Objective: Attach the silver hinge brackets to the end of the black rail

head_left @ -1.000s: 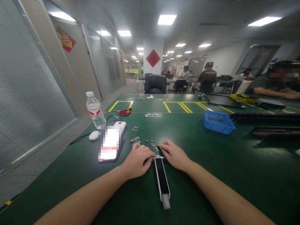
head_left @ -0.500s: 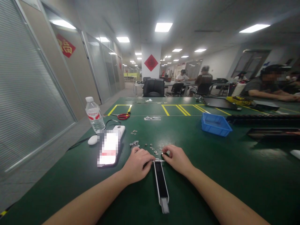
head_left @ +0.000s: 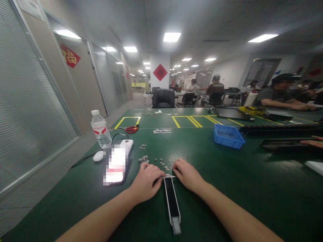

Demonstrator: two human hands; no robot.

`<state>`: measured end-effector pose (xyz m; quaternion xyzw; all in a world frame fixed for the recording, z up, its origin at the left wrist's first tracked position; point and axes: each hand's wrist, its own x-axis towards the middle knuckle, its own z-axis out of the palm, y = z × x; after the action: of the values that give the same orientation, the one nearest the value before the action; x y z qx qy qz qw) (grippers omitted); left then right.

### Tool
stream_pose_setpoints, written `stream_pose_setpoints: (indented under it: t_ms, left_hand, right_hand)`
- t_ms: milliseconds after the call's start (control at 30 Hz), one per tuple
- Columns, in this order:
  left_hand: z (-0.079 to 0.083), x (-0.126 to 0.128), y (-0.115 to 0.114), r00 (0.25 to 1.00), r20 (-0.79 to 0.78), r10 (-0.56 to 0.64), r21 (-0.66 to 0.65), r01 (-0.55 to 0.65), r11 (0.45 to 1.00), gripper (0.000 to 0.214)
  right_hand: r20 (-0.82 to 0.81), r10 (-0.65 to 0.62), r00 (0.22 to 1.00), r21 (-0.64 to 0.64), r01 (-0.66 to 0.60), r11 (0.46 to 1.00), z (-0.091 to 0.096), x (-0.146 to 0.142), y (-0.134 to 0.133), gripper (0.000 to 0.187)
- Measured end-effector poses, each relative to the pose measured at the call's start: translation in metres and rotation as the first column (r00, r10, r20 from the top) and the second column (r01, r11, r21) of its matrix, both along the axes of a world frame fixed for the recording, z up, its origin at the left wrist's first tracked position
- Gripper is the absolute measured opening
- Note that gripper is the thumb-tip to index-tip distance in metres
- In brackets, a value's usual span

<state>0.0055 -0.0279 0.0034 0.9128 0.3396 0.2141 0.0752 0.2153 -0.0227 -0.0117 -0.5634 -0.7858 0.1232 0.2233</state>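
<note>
A long, narrow white frame (head_left: pixel 179 211) with a black middle lies lengthwise before me, a grey tab (head_left: pixel 177 229) sticking out of its near end. Across its far end runs a thin metal rod (head_left: pixel 172 176). My left hand (head_left: pixel 147 181) is closed at the rod's left end, thumb and fingers pinched on it. My right hand (head_left: pixel 188 175) is curled by the rod's right end, fingertips together; whatever they hold is hidden. Several small metal nuts (head_left: pixel 161 162) lie just beyond the hands. Crumpled grey pieces (head_left: pixel 143 159) sit beyond my left hand.
On the left are a phone (head_left: pixel 116 166), a white device (head_left: pixel 129 144), a water bottle (head_left: pixel 101 129) and red-handled scissors (head_left: pixel 131 129). More small rings (head_left: pixel 142 146) and thin metal parts (head_left: pixel 162 131) lie farther off. A blue bin (head_left: pixel 228 136) stands right; co-workers sit beyond.
My right hand has turned, its fingertips closing near the rod's right end; the small dark piece seen at them before is now hidden. The whole view has shifted slightly. My left hand keeps its place.
</note>
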Motion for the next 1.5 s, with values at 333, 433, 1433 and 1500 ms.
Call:
stream_pose_setpoints:
  t_ms: [333,433,1433,1500]
  left_hand:
    - [0.000,0.000,0.000,1.000,0.005,0.000,-0.011,0.000,1.000,0.023]
    - [-0.001,0.000,0.000,1.000,0.017,0.000,-0.018,0.001,1.000,0.024]
    - [0.005,0.008,-0.010,0.960,0.263,0.096,0.025,-0.107,0.994,0.014]
    - [0.005,0.010,-0.012,0.957,0.279,0.084,0.017,-0.092,0.996,0.011]
  right_hand:
    - [-0.038,0.052,0.998,-0.012,-0.053,0.999,0.000,0.004,0.000,0.014]
    - [-0.032,0.046,0.998,-0.009,-0.046,0.999,0.000,0.004,0.000,0.014]
    - [-0.601,0.129,0.789,0.068,-0.111,0.992,0.009,-0.020,-0.033,0.016]
    - [-0.648,0.150,0.747,0.068,-0.140,0.988,0.007,-0.023,-0.035,0.022]
